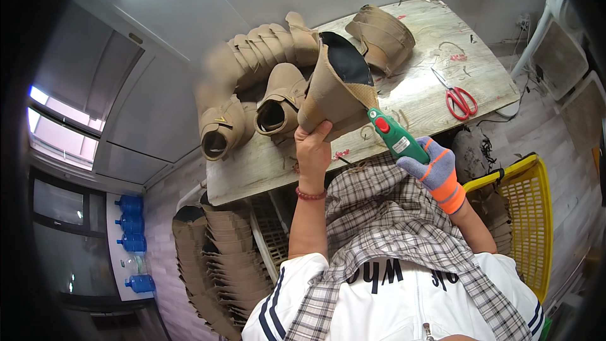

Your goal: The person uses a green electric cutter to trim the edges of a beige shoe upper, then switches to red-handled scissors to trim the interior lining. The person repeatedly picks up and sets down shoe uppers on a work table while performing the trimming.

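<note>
Nearest the camera, a white shirt is partly covered by a checked apron, on the near side of the desk. Above the desk's near edge, a tan shoe upper is pinched along its lower edge by the bare left hand, thumb and fingers closed. By the gloved right hand, fingers wrapped round it, a green handheld tool is held with its nose right at the upper's edge; whether contact is made cannot be told. Part of the desk is blocked from view by the held upper. Overlapped tan uppers are lined up on the desk's left side. Red-handled scissors are laid on its right half. Low at the desk's near left, stacked tan pieces are seen; at its near right, a yellow basket.
</note>
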`<state>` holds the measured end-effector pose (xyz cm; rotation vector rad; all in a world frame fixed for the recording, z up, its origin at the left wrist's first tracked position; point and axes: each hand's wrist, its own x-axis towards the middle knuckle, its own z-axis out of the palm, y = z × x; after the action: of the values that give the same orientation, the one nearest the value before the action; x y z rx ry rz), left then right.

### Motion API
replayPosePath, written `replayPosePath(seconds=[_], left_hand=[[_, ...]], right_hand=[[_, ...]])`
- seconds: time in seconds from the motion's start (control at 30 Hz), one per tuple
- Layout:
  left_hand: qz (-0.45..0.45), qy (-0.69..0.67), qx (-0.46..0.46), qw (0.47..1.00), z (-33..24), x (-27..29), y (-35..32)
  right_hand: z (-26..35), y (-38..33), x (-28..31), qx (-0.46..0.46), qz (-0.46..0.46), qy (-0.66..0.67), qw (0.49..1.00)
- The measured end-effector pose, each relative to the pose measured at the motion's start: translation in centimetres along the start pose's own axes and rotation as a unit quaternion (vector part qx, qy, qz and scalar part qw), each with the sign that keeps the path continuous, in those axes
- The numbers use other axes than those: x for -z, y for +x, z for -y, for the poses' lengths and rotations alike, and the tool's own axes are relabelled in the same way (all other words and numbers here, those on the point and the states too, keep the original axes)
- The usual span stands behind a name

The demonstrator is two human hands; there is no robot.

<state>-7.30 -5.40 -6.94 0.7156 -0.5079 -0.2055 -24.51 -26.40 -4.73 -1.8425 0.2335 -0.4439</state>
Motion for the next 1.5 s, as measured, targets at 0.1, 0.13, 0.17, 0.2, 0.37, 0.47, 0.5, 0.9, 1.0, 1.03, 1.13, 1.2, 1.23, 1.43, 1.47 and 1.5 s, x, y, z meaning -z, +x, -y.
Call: replayPosePath(seconds=[0.1,0.13,0.17,0.2,0.37,0.47,0.5,0.9,1.0,1.03,1.13,1.2,1.23,1.43,1.47,1.5], left_hand=[[-0.006,0.049,-0.006,0.999,0.7,-1.2,-0.4],[-0.012,0.102,-0.009,0.995,1.0,-1.6,-0.7],[-0.017,0.154,-0.013,0.988,1.3,-2.0,-1.0],[-0.022,0.210,-0.018,0.977,1.3,-2.2,-1.3],[0.033,0.425,-0.076,0.901,2.0,-1.5,-2.6],[0.094,0.567,-0.147,0.805,2.0,-1.9,-2.6],[0.112,0.565,-0.167,0.800,2.1,-1.9,-2.5],[0.165,0.603,-0.111,0.772,0.6,-1.8,-4.3],[0.059,0.331,0.021,0.941,-1.6,-0.1,-3.0],[0.020,0.161,0.049,0.986,-2.4,-2.0,-1.7],[-0.022,-0.057,0.100,0.993,-7.0,-3.8,2.4],[-0.018,-0.167,0.154,0.974,-8.6,-1.9,4.3],[-0.015,-0.220,0.181,0.959,-9.2,-0.8,5.0],[-0.067,-0.299,0.268,0.913,-10.0,3.4,6.1],[-0.073,-0.304,0.272,0.910,-9.9,3.5,6.1],[-0.071,-0.315,0.275,0.906,-9.9,3.8,6.1]], right_hand=[[-0.2,-0.1,0.2,-0.020,-0.011,0.029,0.999],[-0.1,0.0,0.4,-0.013,-0.022,0.019,0.999],[0.0,0.1,0.6,-0.006,-0.033,0.008,0.999],[0.1,0.2,0.7,-0.015,-0.030,0.019,0.999],[1.7,0.5,1.2,-0.053,0.007,0.055,0.997],[1.1,0.9,1.6,-0.072,0.002,0.086,0.994],[0.9,1.0,1.6,-0.077,-0.004,0.100,0.992],[1.6,1.8,3.9,-0.079,-0.027,0.192,0.978],[-0.6,2.4,4.5,-0.018,-0.085,0.071,0.994],[-1.7,2.5,5.2,-0.041,-0.094,0.032,0.994],[-1.6,1.8,5.0,0.015,-0.112,-0.113,0.987],[-1.3,1.2,4.7,0.069,-0.122,-0.154,0.978],[-1.3,1.0,4.5,0.094,-0.123,-0.163,0.974],[-2.4,1.2,4.6,0.261,-0.134,-0.260,0.920],[-2.5,1.2,4.7,0.266,-0.130,-0.265,0.918],[-2.4,1.2,4.7,0.274,-0.126,-0.268,0.915]])
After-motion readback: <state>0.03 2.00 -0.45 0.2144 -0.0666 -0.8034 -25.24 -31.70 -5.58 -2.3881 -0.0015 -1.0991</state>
